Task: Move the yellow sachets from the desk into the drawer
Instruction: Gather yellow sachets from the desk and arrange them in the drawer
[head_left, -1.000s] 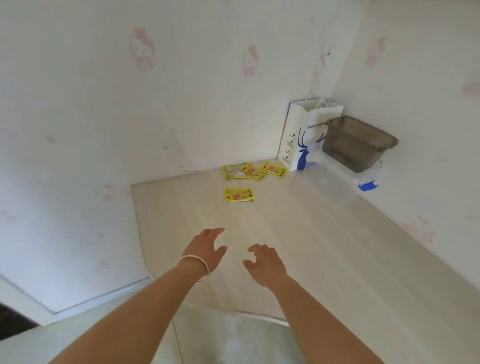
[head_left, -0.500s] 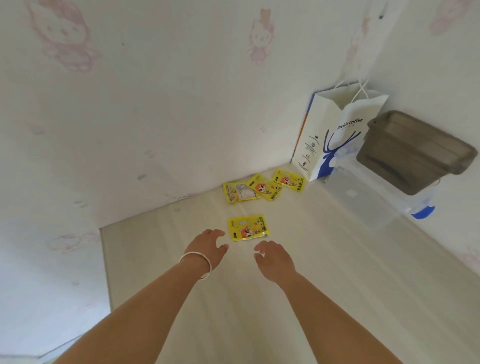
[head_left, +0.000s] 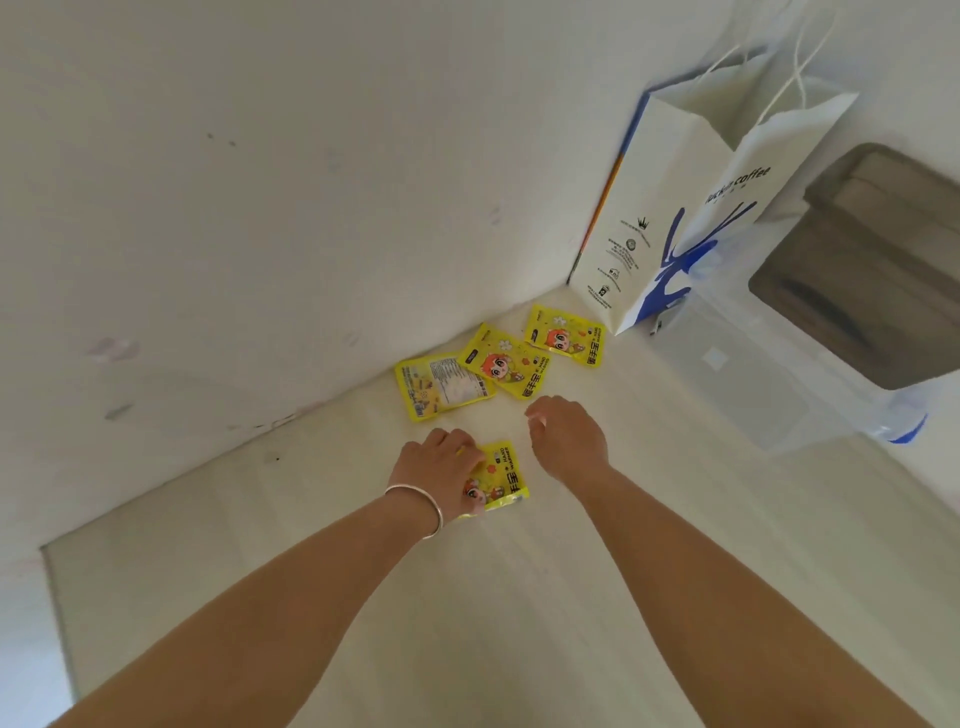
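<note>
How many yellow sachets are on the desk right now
4. Nearest sachet under the left hand; three by the wall: label-side-up sachet, middle sachet, sachet beside the paper bag.

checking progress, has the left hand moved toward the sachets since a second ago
Yes. The left hand has reached forward onto the nearest sachet; earlier it hung well short of it.

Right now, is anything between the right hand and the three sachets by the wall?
Nothing visible does. The right hand hovers over bare desk just short of the middle sachet. The paper bag and clear box stand off to its right. The left hand rests on the nearest sachet.
</note>
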